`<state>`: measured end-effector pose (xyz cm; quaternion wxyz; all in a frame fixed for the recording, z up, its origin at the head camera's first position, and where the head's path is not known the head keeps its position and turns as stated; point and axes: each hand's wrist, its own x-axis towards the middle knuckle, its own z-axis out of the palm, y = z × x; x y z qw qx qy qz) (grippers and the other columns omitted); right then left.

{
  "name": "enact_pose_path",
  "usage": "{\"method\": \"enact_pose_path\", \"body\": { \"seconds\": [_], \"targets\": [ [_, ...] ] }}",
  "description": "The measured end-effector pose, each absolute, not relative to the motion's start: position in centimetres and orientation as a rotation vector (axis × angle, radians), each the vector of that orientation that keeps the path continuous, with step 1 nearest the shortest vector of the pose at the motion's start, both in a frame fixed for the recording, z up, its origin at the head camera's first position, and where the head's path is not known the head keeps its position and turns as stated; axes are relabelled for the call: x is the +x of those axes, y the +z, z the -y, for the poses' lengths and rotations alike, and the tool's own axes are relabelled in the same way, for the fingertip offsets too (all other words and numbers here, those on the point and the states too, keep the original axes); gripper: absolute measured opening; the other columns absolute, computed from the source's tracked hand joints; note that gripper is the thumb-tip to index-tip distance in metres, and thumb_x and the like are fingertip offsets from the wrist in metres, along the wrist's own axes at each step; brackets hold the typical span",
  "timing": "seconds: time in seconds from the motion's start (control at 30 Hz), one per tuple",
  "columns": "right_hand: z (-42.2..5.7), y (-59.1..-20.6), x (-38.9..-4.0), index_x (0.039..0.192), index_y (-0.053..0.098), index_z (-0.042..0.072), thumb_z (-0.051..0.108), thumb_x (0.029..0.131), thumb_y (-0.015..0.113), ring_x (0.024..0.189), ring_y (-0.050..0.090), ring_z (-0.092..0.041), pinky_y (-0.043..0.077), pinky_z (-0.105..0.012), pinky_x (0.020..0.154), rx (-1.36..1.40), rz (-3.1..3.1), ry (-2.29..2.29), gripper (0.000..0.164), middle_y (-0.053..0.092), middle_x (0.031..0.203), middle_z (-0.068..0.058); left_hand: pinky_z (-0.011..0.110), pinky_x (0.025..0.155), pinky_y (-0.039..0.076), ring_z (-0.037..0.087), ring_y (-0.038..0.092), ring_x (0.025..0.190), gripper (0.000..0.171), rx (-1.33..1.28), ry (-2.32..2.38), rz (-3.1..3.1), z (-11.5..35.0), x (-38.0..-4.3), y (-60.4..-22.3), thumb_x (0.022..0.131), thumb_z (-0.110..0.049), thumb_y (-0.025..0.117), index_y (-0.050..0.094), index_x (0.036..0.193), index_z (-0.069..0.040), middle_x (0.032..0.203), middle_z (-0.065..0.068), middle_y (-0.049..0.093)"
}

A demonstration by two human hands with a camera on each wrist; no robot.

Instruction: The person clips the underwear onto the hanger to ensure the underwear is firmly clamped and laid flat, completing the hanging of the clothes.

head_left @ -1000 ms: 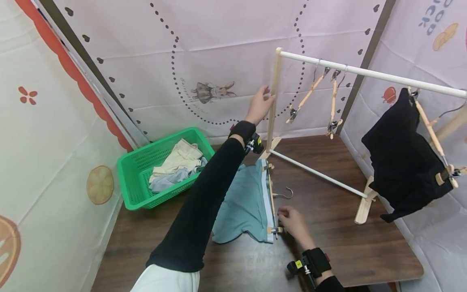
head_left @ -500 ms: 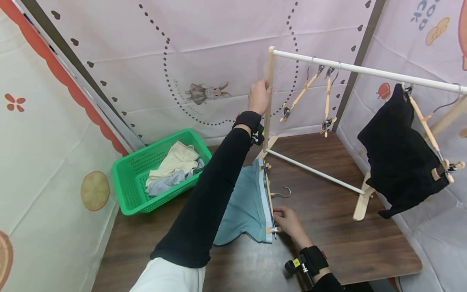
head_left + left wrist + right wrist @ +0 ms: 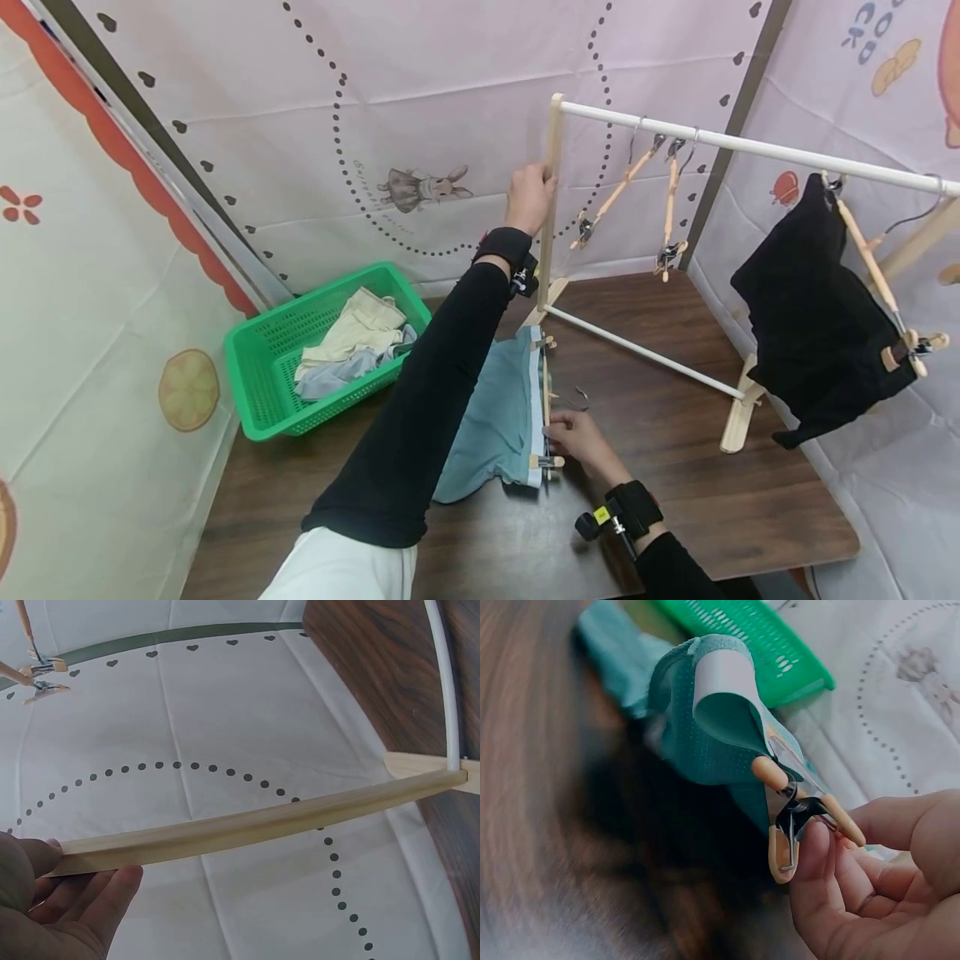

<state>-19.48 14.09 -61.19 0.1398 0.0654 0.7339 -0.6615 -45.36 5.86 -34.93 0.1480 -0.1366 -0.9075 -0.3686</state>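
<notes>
My left hand [image 3: 529, 200] grips the near wooden upright post [image 3: 552, 146] of the clothes rack; in the left wrist view its thumb and fingers wrap the post [image 3: 247, 829]. My right hand [image 3: 588, 446] pinches a wooden clip hanger [image 3: 546, 396] close to its lower clip. The hanger's two clips hold a teal garment [image 3: 497, 408] by its white waistband. That waistband edge is tilted up off the table while the rest of the cloth spreads left, partly hidden by my left sleeve. In the right wrist view a clip [image 3: 802, 806] sits beside the fingertips [image 3: 816, 862].
A green basket [image 3: 255, 350] at the left holds cream and pale blue clothes [image 3: 356, 325]. From the rack's white rail [image 3: 720, 140] hang two bare clip hangers [image 3: 670, 208] and a black garment [image 3: 825, 333]. A lower white bar [image 3: 645, 350] joins the feet above the brown table [image 3: 690, 475].
My left hand has closed round the post. My right hand has moved left onto the hanger, pinched it and raised it slightly, tipping the teal garment's waistband up.
</notes>
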Motion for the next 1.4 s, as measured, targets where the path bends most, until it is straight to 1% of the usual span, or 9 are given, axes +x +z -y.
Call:
{"method": "enact_pose_path", "body": {
  "seconds": [0.13,0.3,0.37,0.53,0.83,1.0,1.1,1.2,1.4],
  "targets": [
    [-14.7,-59.9,-19.6,0.128,0.062,-0.011,0.002,0.098,0.062,0.078,0.067,-0.016,0.056,-0.026,0.064,0.233,-2.136,-1.903,0.033,0.071,0.101,-0.016,0.026,0.075,0.055,0.017,0.065,0.092,0.024,-0.400,-1.068,2.610,-5.8,-45.3,-34.9,0.107,-0.021,0.055,0.070,0.112,-0.004,0.110,0.010,0.070],
    [-16.6,-57.0,-18.8,0.124,0.064,-0.009,0.007,0.096,0.064,0.077,0.067,-0.017,0.059,-0.032,0.069,0.257,-2.304,-1.829,0.032,0.071,0.096,-0.013,0.026,0.076,0.055,0.018,0.066,0.093,0.025,-0.378,-1.102,2.598,-5.9,-45.0,-35.1,0.107,-0.021,0.055,0.071,0.116,-0.004,0.112,0.010,0.071],
    [-17.7,-55.5,-18.3,0.123,0.064,-0.008,0.007,0.096,0.064,0.077,0.066,-0.017,0.058,-0.031,0.068,0.248,-2.347,-1.811,0.031,0.071,0.095,-0.013,0.026,0.077,0.056,0.017,0.067,0.094,0.026,-0.364,-1.126,2.600,-6.0,-44.9,-35.2,0.107,-0.021,0.054,0.072,0.120,-0.005,0.113,0.010,0.071],
    [-21.1,-51.8,-16.7,0.122,0.064,-0.008,0.009,0.097,0.064,0.075,0.062,-0.016,0.053,-0.028,0.064,0.176,-2.458,-1.744,0.030,0.070,0.093,-0.011,0.026,0.076,0.055,0.017,0.067,0.092,0.028,-0.354,-1.104,2.633,-6.1,-44.5,-35.4,0.108,-0.023,0.053,0.073,0.119,-0.007,0.112,0.009,0.072],
    [-26.8,-44.7,-14.6,0.125,0.061,-0.011,0.010,0.097,0.064,0.073,0.064,-0.007,0.056,-0.023,0.064,0.208,-2.689,-1.613,0.036,0.071,0.094,-0.011,0.028,0.079,0.055,0.016,0.066,0.094,0.029,-0.355,-1.148,2.626,-6.4,-44.3,-34.9,0.107,-0.022,0.054,0.072,0.124,-0.007,0.116,0.010,0.072],
    [-29.7,-41.1,-14.6,0.121,0.066,-0.007,0.016,0.095,0.065,0.069,0.060,-0.002,0.049,-0.021,0.057,0.261,-2.991,-1.320,0.035,0.074,0.095,-0.012,0.027,0.078,0.056,0.016,0.067,0.095,0.030,-0.346,-1.166,2.624,-6.3,-44.5,-34.9,0.107,-0.023,0.054,0.072,0.125,-0.008,0.118,0.010,0.072],
    [-31.0,-38.8,-14.7,0.122,0.067,-0.003,0.021,0.095,0.064,0.070,0.059,-0.005,0.046,-0.024,0.055,0.305,-3.084,-1.155,0.036,0.074,0.098,-0.013,0.027,0.077,0.056,0.017,0.068,0.095,0.030,-0.341,-1.175,2.622,-6.2,-44.7,-35.1,0.107,-0.023,0.054,0.072,0.126,-0.008,0.119,0.010,0.072],
    [-31.8,-36.4,-15.0,0.123,0.066,-0.001,0.024,0.095,0.062,0.072,0.060,-0.012,0.046,-0.027,0.053,0.319,-3.133,-1.033,0.037,0.073,0.103,-0.017,0.027,0.077,0.056,0.017,0.068,0.096,0.030,-0.328,-1.182,2.620,-6.2,-44.8,-35.1,0.107,-0.023,0.055,0.072,0.127,-0.009,0.120,0.010,0.072],
    [-32.3,-32.0,-16.3,0.121,0.062,-0.010,0.019,0.095,0.060,0.070,0.062,-0.028,0.043,-0.030,0.051,0.336,-3.279,-0.860,0.039,0.070,0.103,-0.029,0.028,0.078,0.056,0.017,0.068,0.096,0.030,-0.329,-1.208,2.589,-5.8,-44.5,-34.9,0.106,-0.022,0.056,0.072,0.126,-0.007,0.117,0.011,0.072]
  ]
}}
